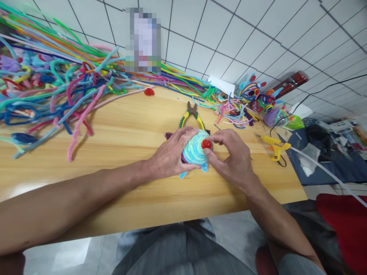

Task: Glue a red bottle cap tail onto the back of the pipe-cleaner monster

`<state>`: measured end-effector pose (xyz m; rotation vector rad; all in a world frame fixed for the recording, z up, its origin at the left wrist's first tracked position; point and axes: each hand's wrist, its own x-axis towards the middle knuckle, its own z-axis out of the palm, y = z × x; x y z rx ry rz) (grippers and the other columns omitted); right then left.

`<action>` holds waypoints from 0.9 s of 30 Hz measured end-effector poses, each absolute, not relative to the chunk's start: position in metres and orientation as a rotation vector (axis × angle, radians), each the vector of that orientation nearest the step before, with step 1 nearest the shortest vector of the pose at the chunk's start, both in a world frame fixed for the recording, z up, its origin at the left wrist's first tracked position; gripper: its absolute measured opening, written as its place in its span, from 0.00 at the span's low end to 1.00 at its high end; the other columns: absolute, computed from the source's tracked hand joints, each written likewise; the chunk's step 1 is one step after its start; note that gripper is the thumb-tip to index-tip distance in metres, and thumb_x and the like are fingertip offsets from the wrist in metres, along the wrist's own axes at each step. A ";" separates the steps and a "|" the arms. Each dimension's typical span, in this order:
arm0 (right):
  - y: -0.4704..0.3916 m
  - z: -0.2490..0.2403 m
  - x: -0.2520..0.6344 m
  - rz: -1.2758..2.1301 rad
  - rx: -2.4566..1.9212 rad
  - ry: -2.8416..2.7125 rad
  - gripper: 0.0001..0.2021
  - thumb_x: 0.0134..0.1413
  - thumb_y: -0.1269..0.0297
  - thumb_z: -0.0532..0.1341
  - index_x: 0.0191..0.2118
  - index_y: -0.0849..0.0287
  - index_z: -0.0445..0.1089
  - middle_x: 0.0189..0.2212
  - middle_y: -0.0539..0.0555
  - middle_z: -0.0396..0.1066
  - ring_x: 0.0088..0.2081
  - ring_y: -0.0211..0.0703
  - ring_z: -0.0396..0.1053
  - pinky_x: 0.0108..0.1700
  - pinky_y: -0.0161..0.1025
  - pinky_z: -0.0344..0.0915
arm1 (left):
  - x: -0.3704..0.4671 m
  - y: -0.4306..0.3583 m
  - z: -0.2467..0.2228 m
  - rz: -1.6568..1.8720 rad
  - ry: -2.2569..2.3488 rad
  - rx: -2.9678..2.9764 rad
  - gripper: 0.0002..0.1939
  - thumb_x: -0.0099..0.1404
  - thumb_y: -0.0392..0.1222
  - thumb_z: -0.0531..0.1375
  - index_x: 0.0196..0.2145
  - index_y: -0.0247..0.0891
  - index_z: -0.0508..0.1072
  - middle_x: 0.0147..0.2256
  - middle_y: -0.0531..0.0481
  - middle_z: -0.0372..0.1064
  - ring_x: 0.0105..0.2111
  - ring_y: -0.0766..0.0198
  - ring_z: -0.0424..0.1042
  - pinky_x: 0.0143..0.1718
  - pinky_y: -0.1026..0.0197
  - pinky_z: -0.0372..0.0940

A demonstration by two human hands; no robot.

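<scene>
My left hand is wrapped round a rounded, light blue and green figure coiled from pipe cleaners, holding it against the table. On its right side sits a small red ball-like piece. My right hand has thumb and forefinger closed on that red piece, pressing it to the figure. Light blue tips poke out below the figure, and a dark purple tuft shows beside the left hand. Just behind lie pliers with yellow and green handles, their lower ends hidden by the hands and figure.
Heaps of colourful pipe cleaners cover the table's left and back. A red piece lies near them. At the right are a yellow glue gun with its cord, several finished figures and scraps. A white tiled wall stands behind.
</scene>
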<state>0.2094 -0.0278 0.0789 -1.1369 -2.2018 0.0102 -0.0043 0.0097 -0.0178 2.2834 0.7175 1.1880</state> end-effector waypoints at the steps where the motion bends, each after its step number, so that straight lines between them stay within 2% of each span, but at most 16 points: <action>1: -0.028 0.078 0.209 0.016 -1.132 -2.200 0.09 0.63 0.69 0.65 0.47 0.52 0.73 0.41 0.56 0.78 0.45 0.51 0.76 0.43 0.50 0.74 | -0.004 0.010 -0.018 1.188 0.716 2.283 0.56 0.61 0.60 0.75 0.75 0.46 0.50 0.69 0.30 0.62 0.70 0.35 0.63 0.68 0.28 0.65; 10: -0.023 0.077 0.209 0.103 -1.161 -2.160 0.09 0.61 0.71 0.64 0.46 0.52 0.74 0.39 0.54 0.76 0.40 0.47 0.73 0.41 0.47 0.74 | -0.004 0.011 -0.019 1.157 0.734 2.256 0.57 0.59 0.60 0.76 0.75 0.47 0.50 0.69 0.31 0.62 0.71 0.35 0.62 0.69 0.28 0.64; 17: -0.022 0.073 0.207 0.106 -1.123 -2.137 0.09 0.61 0.71 0.64 0.45 0.52 0.74 0.39 0.54 0.75 0.40 0.47 0.74 0.42 0.47 0.74 | -0.004 0.011 -0.019 1.196 0.691 2.271 0.57 0.61 0.58 0.75 0.76 0.45 0.49 0.68 0.31 0.63 0.71 0.36 0.63 0.68 0.30 0.65; 24: -0.026 0.075 0.210 0.142 -1.168 -2.124 0.09 0.63 0.66 0.66 0.48 0.53 0.73 0.41 0.55 0.77 0.41 0.47 0.74 0.43 0.47 0.74 | -0.005 0.011 -0.018 1.174 0.697 2.281 0.55 0.62 0.61 0.74 0.75 0.46 0.49 0.68 0.31 0.62 0.71 0.36 0.62 0.68 0.30 0.67; 27: -0.026 0.074 0.209 0.131 -1.174 -2.113 0.07 0.63 0.67 0.66 0.46 0.53 0.73 0.40 0.54 0.76 0.41 0.46 0.74 0.43 0.47 0.74 | -0.005 0.012 -0.017 1.173 0.692 2.283 0.55 0.62 0.61 0.74 0.75 0.46 0.49 0.68 0.31 0.63 0.71 0.37 0.62 0.68 0.31 0.67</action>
